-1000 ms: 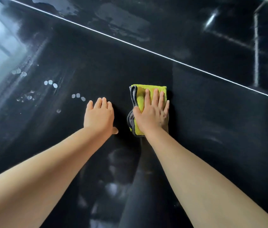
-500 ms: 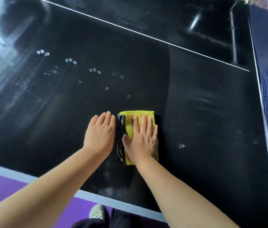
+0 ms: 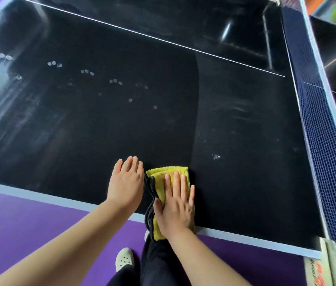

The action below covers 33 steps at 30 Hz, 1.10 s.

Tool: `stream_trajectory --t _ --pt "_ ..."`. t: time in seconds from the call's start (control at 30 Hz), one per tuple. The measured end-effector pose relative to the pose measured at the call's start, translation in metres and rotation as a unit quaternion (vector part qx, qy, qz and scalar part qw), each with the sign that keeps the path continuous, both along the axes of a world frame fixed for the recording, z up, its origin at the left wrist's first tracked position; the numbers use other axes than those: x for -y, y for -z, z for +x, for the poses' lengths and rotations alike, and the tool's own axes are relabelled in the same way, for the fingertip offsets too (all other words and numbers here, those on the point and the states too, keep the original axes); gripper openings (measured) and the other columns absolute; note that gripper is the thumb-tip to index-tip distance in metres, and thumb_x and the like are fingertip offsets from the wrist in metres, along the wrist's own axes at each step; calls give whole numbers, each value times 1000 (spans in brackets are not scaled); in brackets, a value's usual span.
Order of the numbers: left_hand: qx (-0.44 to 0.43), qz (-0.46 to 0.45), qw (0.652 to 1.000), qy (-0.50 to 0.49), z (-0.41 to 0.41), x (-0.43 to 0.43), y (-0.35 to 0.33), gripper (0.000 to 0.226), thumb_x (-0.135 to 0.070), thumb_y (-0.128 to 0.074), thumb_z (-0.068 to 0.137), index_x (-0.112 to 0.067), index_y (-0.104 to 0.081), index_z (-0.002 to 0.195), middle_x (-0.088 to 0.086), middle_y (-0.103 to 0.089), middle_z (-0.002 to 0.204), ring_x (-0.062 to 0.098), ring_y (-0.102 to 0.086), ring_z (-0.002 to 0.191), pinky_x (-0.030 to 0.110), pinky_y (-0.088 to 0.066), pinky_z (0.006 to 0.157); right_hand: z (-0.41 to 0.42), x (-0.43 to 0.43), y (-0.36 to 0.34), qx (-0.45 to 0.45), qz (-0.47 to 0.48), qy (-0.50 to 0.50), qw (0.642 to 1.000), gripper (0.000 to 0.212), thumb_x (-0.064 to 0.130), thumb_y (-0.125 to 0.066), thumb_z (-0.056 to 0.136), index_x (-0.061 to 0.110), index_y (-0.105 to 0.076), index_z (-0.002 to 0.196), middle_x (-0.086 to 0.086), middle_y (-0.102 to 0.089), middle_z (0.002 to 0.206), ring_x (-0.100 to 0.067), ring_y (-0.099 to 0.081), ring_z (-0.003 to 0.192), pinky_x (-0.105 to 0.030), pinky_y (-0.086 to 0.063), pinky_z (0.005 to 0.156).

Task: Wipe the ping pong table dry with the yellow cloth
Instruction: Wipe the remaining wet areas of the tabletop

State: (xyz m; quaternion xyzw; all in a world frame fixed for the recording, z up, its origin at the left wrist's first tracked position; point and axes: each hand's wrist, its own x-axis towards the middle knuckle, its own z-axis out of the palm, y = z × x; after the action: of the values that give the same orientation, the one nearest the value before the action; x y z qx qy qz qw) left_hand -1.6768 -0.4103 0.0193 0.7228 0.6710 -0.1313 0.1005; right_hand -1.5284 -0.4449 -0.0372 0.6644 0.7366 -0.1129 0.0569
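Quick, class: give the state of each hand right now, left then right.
Left hand: open, fingers straight, holding nothing.
Right hand: open, pressing the yellow cloth flat on the ping pong table.

Underfoot and aside: purple floor (image 3: 29, 223), white shoe (image 3: 124, 259), blue net (image 3: 324, 162).
The white shoe (perforated on top) and dark trousers (image 3: 159, 263) stand on the purple floor; the blue net, white-edged, runs down the right side.

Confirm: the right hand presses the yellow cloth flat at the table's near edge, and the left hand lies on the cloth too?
Not quite. The head view shows the left hand beside the yellow cloth, not on it, over bare table. The right hand does press the cloth at the near edge.
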Motion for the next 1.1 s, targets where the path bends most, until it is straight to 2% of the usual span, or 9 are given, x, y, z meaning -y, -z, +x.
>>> stream_trajectory --t 0.17,0.2,0.27,0.33,0.53,0.8,1.1 --pt "20 8 1000 9 13 -13 -1 61 -33 -30 99 -8 -9 150 9 -11 158 25 -6 146 40 -2 116 8 -24 -1 2 -6 61 998 74 50 -31 86 15 -33 151 -13 -33 157 -31 -32 144 -55 -17 113" --pt "22 10 1000 9 14 -18 -1 61 -34 -30 100 -8 -9 150 9 -11 158 25 -6 146 41 -2 117 13 -37 -2 11 -7 74 997 74 51 -28 87 17 -24 153 -13 -26 160 -31 -25 147 -54 -12 114" --pt "21 8 1000 8 14 -30 0 61 -36 -27 100 -8 -6 151 8 -7 158 24 -3 146 41 -1 117 24 -67 -1 35 -20 65 997 74 54 -17 89 22 7 152 -10 3 164 -28 4 152 -52 7 118" --pt "22 10 1000 3 15 -47 2 62 -38 -26 101 -9 -4 151 8 -5 159 24 -1 146 41 0 117 31 -101 -2 26 -30 65 997 74 56 -10 88 26 22 147 -6 18 163 -25 20 149 -50 17 117" --pt "19 1 1000 -12 37 -122 10 69 -45 -33 98 -12 -5 151 7 -5 159 24 -2 146 41 0 117 31 -210 -5 16 -4 60 998 77 57 -28 96 25 9 156 -8 15 164 -27 19 150 -52 12 119" --pt "27 1 999 -43 82 -240 11 85 -53 -47 91 -9 -3 150 8 -5 159 23 -1 146 42 0 118 39 -369 5 -9 21 50 999 76 58 -29 97 26 4 157 -9 11 164 -29 17 150 -55 10 119" --pt "-34 -83 995 -41 102 -311 17 97 -59 -50 87 -1 -2 148 19 -2 156 32 -3 145 45 0 118 44 -510 9 -20 44 62 997 75 58 -30 96 25 -4 158 -11 3 165 -30 11 151 -56 7 119"
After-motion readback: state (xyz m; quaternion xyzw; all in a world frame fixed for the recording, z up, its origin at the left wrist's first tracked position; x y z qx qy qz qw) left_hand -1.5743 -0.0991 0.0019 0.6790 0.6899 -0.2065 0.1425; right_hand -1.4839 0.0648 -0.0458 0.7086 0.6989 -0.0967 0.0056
